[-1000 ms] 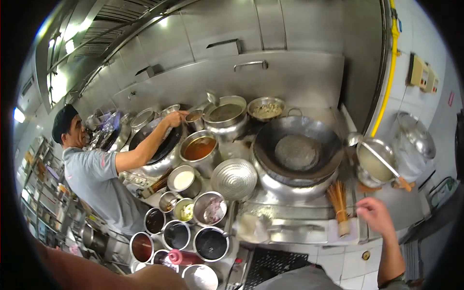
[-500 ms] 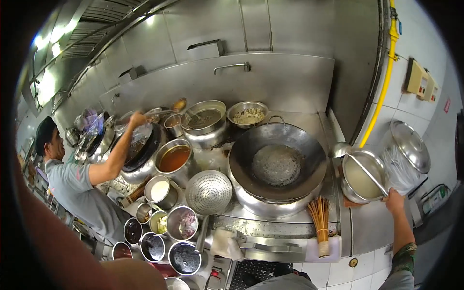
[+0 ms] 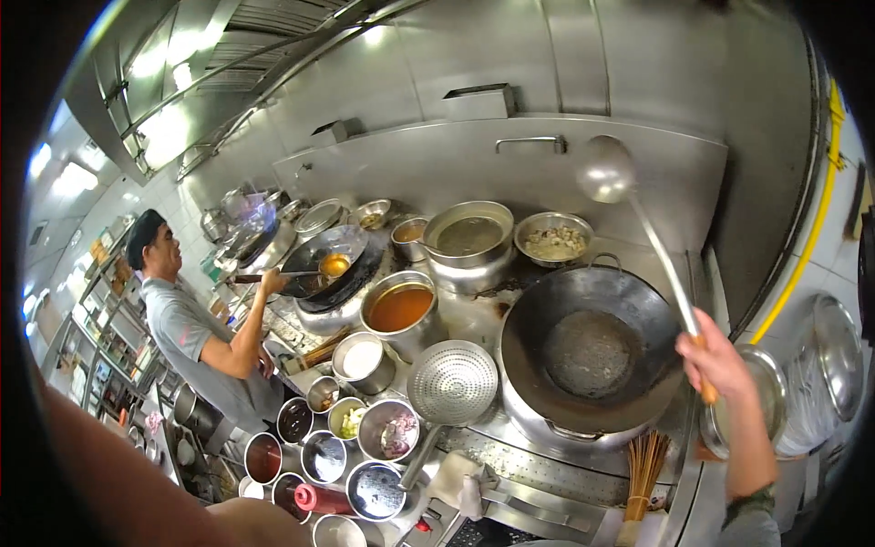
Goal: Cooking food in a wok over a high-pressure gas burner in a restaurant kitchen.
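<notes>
My right hand [image 3: 725, 360] is closed round the wooden end of a long steel ladle [image 3: 661, 246]. The ladle is raised and tilted, its round bowl up in front of the steel back wall. Below and left of the hand stands a large dark wok [image 3: 538, 346] on a round burner, a shallow pool of clear liquid in its bottom. Partly behind my forearm is the steel pot [image 3: 775, 378] at the right. My left hand is out of view.
A bamboo brush [image 3: 645, 465] stands at the wok's front right. A perforated skimmer [image 3: 453, 383] lies left of it, beside several steel pots of ingredients and a red bottle [image 3: 321, 499]. At left, a co-worker [image 3: 205, 319] holds a ladle over another wok [image 3: 333, 260].
My right hand has lifted the ladle from the right-hand pot, up and leftward. The view has swung right. The co-worker's ladle has moved from the back pots to over their wok.
</notes>
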Demonstrator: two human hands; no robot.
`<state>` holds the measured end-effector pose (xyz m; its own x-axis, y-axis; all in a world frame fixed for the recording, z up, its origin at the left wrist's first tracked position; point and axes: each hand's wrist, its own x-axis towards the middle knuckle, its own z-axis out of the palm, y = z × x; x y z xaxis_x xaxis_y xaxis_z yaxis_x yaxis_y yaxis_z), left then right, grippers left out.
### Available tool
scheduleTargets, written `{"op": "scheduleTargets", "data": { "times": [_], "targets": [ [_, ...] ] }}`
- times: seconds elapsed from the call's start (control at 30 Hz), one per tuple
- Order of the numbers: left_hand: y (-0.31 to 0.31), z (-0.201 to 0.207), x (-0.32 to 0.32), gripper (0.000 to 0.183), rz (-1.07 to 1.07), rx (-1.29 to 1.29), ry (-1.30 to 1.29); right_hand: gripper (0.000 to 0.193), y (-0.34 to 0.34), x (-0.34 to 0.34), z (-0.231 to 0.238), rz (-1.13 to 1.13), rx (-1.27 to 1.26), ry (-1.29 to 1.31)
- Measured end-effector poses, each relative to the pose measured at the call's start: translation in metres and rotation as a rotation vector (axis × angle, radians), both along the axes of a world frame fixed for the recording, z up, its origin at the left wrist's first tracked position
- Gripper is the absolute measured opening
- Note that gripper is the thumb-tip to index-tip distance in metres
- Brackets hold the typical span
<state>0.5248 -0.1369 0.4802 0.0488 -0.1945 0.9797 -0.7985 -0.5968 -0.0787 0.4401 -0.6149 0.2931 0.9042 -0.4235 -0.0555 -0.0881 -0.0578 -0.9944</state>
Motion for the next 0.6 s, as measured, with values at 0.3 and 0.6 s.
{"op": "scheduleTargets", "data": {
  "times": [0.3,0.6],
  "targets": [
    [0.075,-0.041,0.009,0.104,0.339,0.005,0.428,0.035,0.052,0.339,-0.024,0.097,0.100,0.040],
    [0.162,-0.234,-0.049,0.065,0.346,-0.145,1.350,0.013,0.014,0.517,-0.020,-0.118,0.595,-0.121]
  ]
}}
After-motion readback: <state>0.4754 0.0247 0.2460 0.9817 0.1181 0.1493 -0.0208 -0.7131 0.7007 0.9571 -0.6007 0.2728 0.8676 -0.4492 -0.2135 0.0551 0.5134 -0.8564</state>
